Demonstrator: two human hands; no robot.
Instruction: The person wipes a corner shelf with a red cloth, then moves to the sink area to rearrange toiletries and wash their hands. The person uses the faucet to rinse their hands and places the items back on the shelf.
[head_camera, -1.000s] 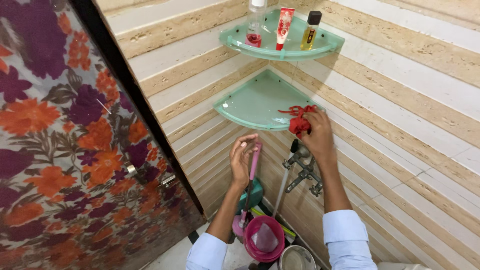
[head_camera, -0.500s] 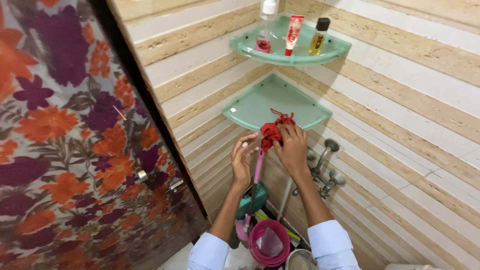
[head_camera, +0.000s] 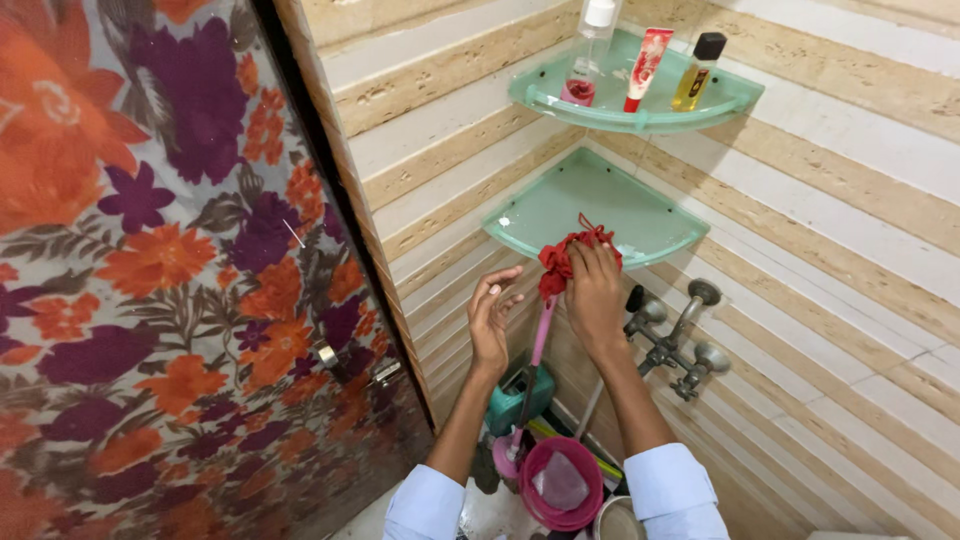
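Floral curtain of orange and purple cloth (head_camera: 150, 280) fills the left side. Striped beige-and-white tiled wall (head_camera: 850, 200) carries two pale green glass corner shelves; the upper one (head_camera: 640, 105) holds three bottles. Lower shelf (head_camera: 600, 205), front rim: crumpled red cloth (head_camera: 562, 260) pressed there by right hand (head_camera: 595, 290), fingers closed over it. Left hand (head_camera: 490, 315) open, fingers loosely spread, just beside the cloth, touching nothing. Metal tap (head_camera: 675, 335) below right.
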